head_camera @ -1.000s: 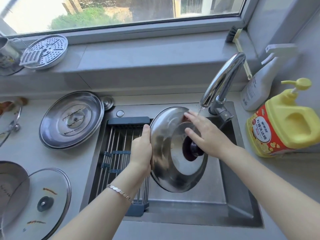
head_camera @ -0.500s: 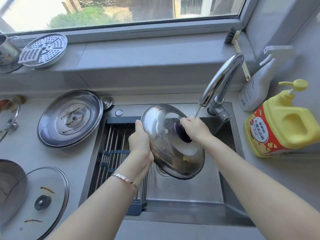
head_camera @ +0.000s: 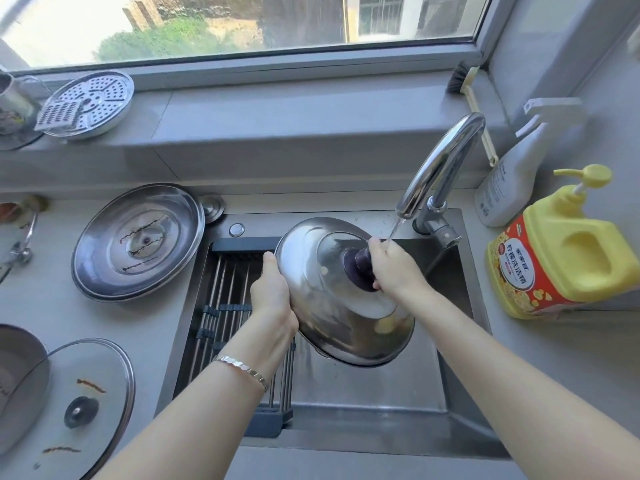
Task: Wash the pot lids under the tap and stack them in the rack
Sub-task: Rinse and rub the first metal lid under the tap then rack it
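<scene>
Both bare forearms reach forward from the bottom edge and converge. The left hand (head_camera: 272,294) is curled, thumb up, a bracelet (head_camera: 242,368) on its wrist. The right hand (head_camera: 391,268) is closed in a fist-like grasp, knuckles upward.

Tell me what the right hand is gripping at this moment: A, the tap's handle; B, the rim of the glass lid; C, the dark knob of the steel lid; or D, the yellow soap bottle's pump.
C: the right hand is closed around the dark knob of the steel lid, while the left hand steadies the lid's rim over the sink.
</scene>
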The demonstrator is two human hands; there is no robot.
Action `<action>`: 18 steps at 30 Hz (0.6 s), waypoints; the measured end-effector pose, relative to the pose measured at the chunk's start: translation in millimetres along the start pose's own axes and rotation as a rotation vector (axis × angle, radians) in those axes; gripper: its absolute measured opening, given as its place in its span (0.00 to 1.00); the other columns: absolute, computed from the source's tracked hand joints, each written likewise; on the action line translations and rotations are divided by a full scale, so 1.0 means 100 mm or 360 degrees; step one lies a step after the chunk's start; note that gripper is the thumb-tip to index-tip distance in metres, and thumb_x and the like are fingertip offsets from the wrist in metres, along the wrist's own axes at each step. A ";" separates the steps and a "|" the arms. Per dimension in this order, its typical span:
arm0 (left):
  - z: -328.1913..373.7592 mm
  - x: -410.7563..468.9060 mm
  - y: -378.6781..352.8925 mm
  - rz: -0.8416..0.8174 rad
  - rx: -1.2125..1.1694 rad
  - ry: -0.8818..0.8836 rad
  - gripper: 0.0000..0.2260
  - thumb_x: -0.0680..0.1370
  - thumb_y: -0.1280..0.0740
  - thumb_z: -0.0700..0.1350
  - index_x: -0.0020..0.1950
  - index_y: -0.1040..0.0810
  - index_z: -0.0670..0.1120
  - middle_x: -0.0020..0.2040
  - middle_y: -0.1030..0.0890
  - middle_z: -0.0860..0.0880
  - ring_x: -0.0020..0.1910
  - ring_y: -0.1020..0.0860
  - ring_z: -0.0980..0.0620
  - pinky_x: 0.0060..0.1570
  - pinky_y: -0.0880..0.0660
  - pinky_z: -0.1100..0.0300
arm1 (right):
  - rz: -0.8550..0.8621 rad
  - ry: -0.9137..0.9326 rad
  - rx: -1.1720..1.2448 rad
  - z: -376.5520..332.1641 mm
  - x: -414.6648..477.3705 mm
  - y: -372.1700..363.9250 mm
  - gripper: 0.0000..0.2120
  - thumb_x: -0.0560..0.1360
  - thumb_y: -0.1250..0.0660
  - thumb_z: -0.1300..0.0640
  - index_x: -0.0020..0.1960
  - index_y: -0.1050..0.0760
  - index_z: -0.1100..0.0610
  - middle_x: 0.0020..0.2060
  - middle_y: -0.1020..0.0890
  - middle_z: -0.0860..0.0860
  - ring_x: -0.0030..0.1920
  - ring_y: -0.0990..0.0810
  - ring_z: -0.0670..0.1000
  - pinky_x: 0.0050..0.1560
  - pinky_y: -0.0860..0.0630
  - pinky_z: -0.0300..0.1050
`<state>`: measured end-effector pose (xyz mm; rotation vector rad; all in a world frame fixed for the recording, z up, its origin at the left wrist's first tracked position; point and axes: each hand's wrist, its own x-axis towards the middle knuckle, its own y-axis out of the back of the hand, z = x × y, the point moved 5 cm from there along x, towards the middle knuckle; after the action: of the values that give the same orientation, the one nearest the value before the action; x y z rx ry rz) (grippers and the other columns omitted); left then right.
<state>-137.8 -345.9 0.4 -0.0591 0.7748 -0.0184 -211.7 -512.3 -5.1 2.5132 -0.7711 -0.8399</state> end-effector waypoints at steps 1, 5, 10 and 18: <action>-0.01 0.01 0.00 0.0022 0.0003 -0.0008 0.17 0.79 0.41 0.56 0.49 0.23 0.43 0.33 0.17 0.47 0.31 0.19 0.51 0.31 0.22 0.61 | 0.0056 0.0126 -0.0325 -0.06 -0.05 -0.01 0.17 0.81 0.54 0.54 0.49 0.29 0.61 0.47 0.24 0.62 0.44 0.22 0.60 0.44 0.30 0.46; -0.08 0.01 0.01 0.0079 0.0065 -0.0023 0.18 0.78 0.40 0.58 0.48 0.23 0.43 0.41 0.19 0.47 0.39 0.20 0.47 0.44 0.22 0.53 | 0.0006 0.0111 -0.0706 -0.07 -0.02 0.03 0.19 0.80 0.56 0.55 0.52 0.28 0.61 0.53 0.21 0.61 0.54 0.24 0.62 0.50 0.32 0.49; 0.03 -0.13 -0.26 -0.0093 0.0640 -0.0417 0.23 0.77 0.40 0.60 0.32 0.29 0.43 0.31 0.28 0.44 0.31 0.29 0.49 0.33 0.33 0.57 | -0.0091 -0.0341 -0.0233 0.40 0.12 0.08 0.22 0.80 0.55 0.51 0.41 0.28 0.60 0.41 0.18 0.63 0.30 0.22 0.56 0.29 0.27 0.38; -0.14 -0.59 -1.12 -0.0729 0.1533 -0.0947 0.21 0.72 0.32 0.53 0.24 0.36 0.46 0.22 0.35 0.52 0.22 0.38 0.54 0.24 0.40 0.62 | -0.0230 -0.0415 0.0146 0.91 -0.16 0.30 0.18 0.79 0.47 0.54 0.38 0.25 0.59 0.41 0.18 0.60 0.36 0.20 0.56 0.36 0.24 0.42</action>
<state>-188.9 -456.2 38.3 0.6497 0.0848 -0.7709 -292.4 -542.1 -51.5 2.5962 -0.7292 -1.2269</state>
